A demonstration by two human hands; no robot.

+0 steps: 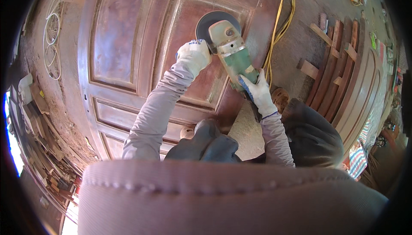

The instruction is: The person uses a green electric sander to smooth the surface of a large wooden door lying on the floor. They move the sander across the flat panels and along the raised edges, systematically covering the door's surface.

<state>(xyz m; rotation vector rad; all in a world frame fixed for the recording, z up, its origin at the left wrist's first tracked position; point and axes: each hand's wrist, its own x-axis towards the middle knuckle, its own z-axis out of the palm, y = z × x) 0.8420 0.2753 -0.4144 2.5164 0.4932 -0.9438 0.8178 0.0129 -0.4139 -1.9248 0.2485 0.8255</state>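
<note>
An angle grinder with a green body and a worn grey head is held over a brown panelled wooden door that lies flat. Its dark round disc is over the upper right panel; whether it touches the wood I cannot tell. My left hand, in a white glove, is closed beside the grinder's head, its grip on a side handle mostly hidden. Gloved in white and blue, my right hand wraps round the rear of the green body.
A yellow cord runs along the door's right side. Brown wooden beams are stacked at the right. Scrap wood piles up at the far left, below a pale coiled hose. My knees are close to the door.
</note>
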